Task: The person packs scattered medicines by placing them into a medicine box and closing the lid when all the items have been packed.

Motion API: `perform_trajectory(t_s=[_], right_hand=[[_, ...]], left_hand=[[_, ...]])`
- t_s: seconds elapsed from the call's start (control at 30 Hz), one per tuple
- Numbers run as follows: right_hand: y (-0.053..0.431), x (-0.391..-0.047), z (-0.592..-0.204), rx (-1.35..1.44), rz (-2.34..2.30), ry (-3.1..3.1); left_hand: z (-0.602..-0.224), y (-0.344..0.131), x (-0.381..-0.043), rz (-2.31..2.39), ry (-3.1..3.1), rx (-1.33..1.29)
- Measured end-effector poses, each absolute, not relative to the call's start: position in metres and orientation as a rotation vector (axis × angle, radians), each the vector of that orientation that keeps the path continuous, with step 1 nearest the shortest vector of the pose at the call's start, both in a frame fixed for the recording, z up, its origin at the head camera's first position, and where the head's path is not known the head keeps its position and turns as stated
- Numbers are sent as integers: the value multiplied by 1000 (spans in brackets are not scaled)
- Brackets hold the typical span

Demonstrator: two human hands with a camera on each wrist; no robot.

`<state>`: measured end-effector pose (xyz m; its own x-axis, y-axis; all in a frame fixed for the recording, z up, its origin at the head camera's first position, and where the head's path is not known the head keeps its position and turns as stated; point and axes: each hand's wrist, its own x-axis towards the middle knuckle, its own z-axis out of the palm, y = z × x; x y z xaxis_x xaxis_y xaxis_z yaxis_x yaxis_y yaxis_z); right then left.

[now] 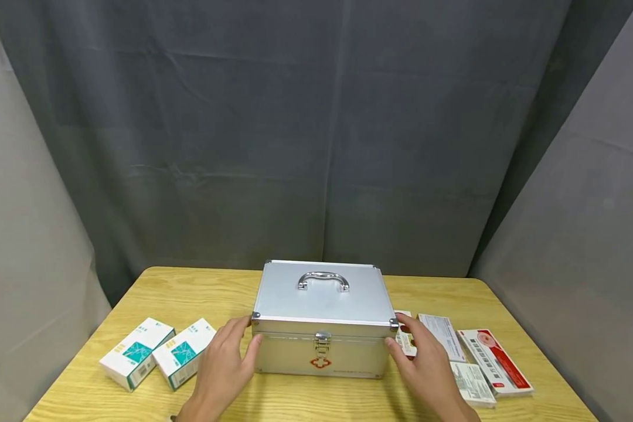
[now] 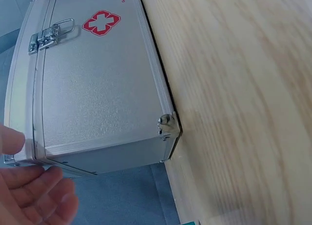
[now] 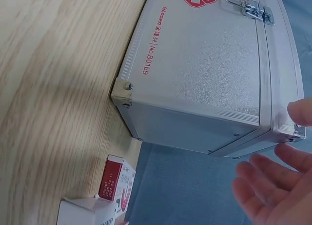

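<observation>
A silver metal case [image 1: 322, 313] stands on the wooden tabletop [image 1: 306, 401], about midway between its left and right edges, and its lid is down. The left hand [image 1: 224, 363] is at the left front corner of the lid: its grip is open, with the thumb at the front face and the relaxed fingers at the side. The right hand [image 1: 427, 363] is placed similarly at the right front corner, its grip also open. The case's front carries a clasp [image 1: 322, 339] above a red emblem [image 1: 320, 363]. Toward the tabletop's left edge lie two white-and-teal boxes [image 1: 183, 354]; toward the right edge, a red-and-white box [image 1: 496, 362] and three other boxes [image 1: 472, 384].
</observation>
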<state>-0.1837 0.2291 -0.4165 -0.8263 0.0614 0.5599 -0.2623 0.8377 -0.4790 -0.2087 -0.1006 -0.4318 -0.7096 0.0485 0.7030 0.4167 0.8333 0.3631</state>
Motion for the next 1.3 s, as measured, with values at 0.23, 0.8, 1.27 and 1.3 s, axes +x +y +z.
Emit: perform_trajectory(t_s=[0.23,0.8,1.27,1.3], right_hand=[[229,-191,-420,169,720,-2393],[226,-193,-426,180,760,-2329],[227,-196,-426,258,652,-2259],[227,-196,-426,255,651,-2263]], left_hand=[[-434,-99,-212,-609,-2272,-339],[-437,-97,-214,-612,-2239,-320],[-436,-96,-212,-568,-2200,-343],[-436,-96,-212,-569,-2200,-348]])
